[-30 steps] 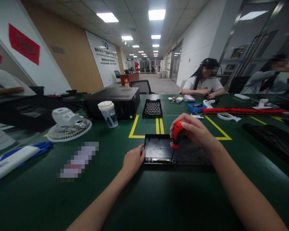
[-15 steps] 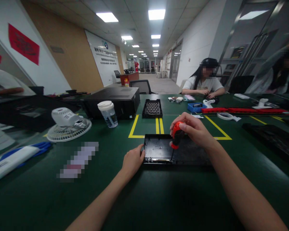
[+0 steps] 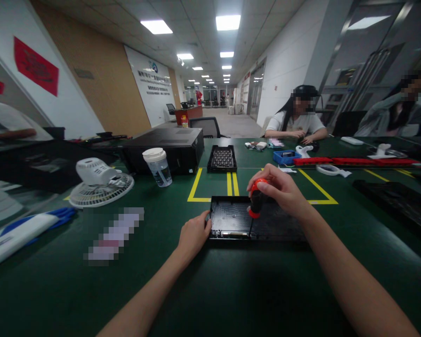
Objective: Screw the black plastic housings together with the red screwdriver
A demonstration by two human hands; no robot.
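Observation:
A shallow black panel with raised edges (image 3: 228, 210) lies flat on the green table in front of me. My left hand (image 3: 195, 230) grips its left edge, fingers closed against the side. Above the panel, my right hand (image 3: 279, 187) is wrapped round a red and black screwdriver (image 3: 256, 201). The screwdriver stands nearly upright, its shaft reaching down to the panel's near edge, beside a silvery strip (image 3: 234, 233). Whether the tip sits in a screw is too small to tell. My right hand and forearm hide part of the panel's right side.
Behind the panel stands a black tray of small parts (image 3: 222, 158). To the left are a lidded plastic cup (image 3: 157, 166), a white fan (image 3: 100, 182) and a large black case (image 3: 164, 145). Rightward lie a blue bin (image 3: 284, 157) and another black panel (image 3: 396, 206). A co-worker (image 3: 298, 119) sits across.
Almost nothing differs. The right hand's grip on the screwdriver handle has shifted slightly; the panel and my left hand stay in place. A person at far right has moved a little.

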